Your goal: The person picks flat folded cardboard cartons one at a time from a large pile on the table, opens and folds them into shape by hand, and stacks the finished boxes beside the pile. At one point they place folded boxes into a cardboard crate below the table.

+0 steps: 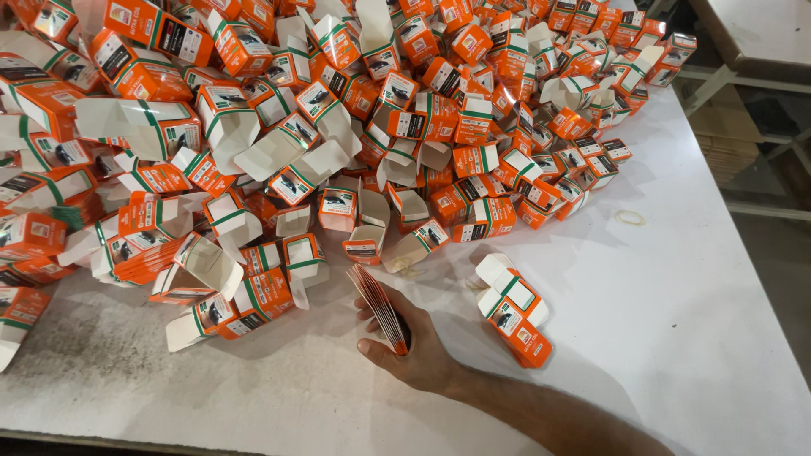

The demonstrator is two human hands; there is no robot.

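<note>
One bare forearm comes in from the lower right edge and reaches up and leftward. Its hand (414,342) lies low, thumb along the near side, fingers (368,314) curled shut in a grip. Which hand it is cannot be told; no other hand shows

The cartons (338,127) heaped across the upper left of the frame are orange with green bands, black panels and white inner flaps; the flat stack (382,308) in my grip (414,346) shows orange-red edges; the counter (676,321) is white, smudged grey at lower left; a pale yellowish rubber band (629,218) lies at right.
</note>
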